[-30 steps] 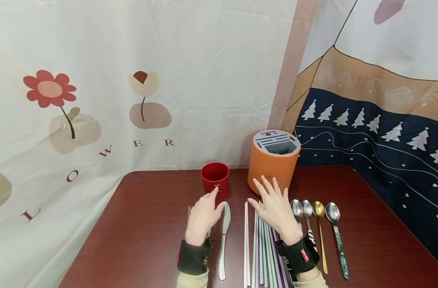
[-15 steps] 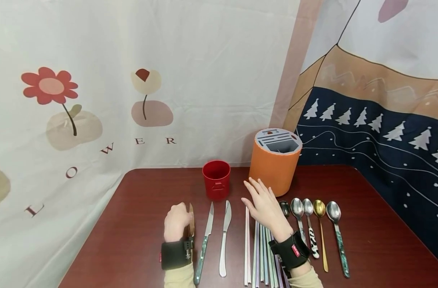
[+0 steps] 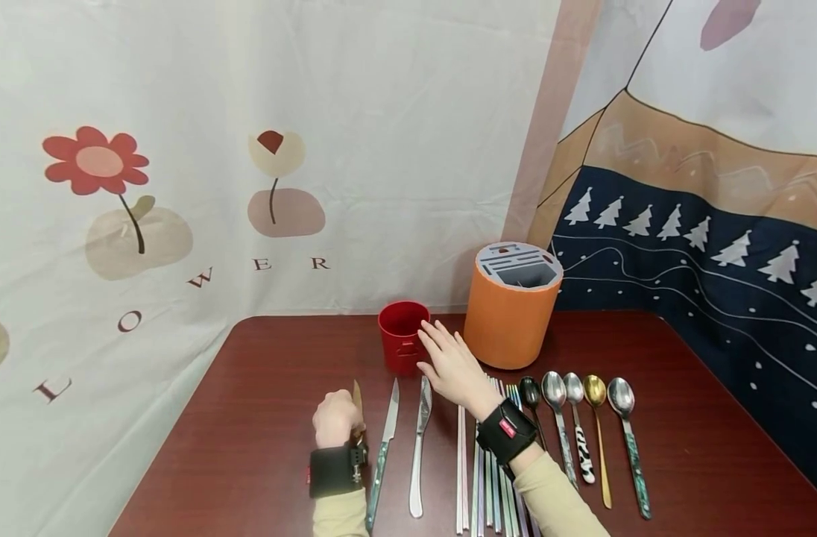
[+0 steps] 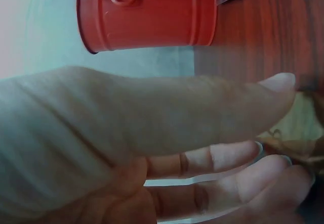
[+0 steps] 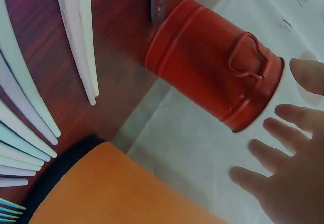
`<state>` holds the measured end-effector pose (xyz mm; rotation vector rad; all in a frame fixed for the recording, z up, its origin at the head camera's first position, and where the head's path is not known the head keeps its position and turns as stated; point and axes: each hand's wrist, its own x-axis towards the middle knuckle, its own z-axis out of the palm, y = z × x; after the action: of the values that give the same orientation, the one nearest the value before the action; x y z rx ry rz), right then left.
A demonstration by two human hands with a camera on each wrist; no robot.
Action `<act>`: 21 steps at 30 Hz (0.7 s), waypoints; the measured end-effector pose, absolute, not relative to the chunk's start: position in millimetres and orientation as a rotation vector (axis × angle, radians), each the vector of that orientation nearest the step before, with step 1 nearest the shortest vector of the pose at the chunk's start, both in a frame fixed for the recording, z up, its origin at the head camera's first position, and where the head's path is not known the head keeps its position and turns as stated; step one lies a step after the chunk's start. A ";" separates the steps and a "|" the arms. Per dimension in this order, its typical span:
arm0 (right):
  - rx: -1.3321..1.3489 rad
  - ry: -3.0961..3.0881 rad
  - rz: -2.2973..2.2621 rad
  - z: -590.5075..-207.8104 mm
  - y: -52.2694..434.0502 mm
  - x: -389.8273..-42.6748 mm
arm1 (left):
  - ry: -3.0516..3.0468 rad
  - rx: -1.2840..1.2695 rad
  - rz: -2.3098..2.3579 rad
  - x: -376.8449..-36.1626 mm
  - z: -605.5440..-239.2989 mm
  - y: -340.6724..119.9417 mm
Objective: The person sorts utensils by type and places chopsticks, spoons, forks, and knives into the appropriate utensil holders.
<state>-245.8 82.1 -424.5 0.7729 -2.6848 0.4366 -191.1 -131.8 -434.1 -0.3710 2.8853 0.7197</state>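
Observation:
My left hand (image 3: 335, 419) is low over the table's left part, fingers curled around a narrow gold-coloured knife (image 3: 358, 395) whose pointed blade sticks up past the knuckles. In the left wrist view the thumb and fingertips close in on a yellowish, blurred part of it. A red cup (image 3: 400, 356) with a small wire handle stands upright behind the knives. My right hand (image 3: 457, 374) hovers palm down with spread fingers, its fingertips overlapping the cup's right side in the head view. In the right wrist view its thumb is near the cup's rim.
A green-handled knife (image 3: 384, 451) and a silver knife (image 3: 418, 455) lie side by side. Chopsticks (image 3: 462, 470) and forks lie under the right forearm. Several spoons (image 3: 594, 391) line up rightward. An orange utensil holder (image 3: 512, 321) with a slotted grey top stands behind.
My left hand has moved left from beside the silver knife and curled around the gold-coloured knife. My right hand has shifted left from before the orange holder to the red cup.

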 end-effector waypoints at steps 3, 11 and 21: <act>0.786 -2.688 0.410 -426.0 77.8 -250.5 | 2.874 -0.366 0.715 -191.4 -436.7 -129.4; 0.776 -2.706 0.397 -420.7 71.6 -253.3 | 2.826 -0.365 0.777 -193.9 -439.1 -130.5; 0.747 -2.746 0.464 -415.0 70.1 -253.0 | 2.723 -0.324 0.910 -194.2 -436.2 -132.7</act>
<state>-253.0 70.1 -415.0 0.7470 -2.7459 0.4637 -194.2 -132.7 -436.2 -0.3242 2.7226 0.9099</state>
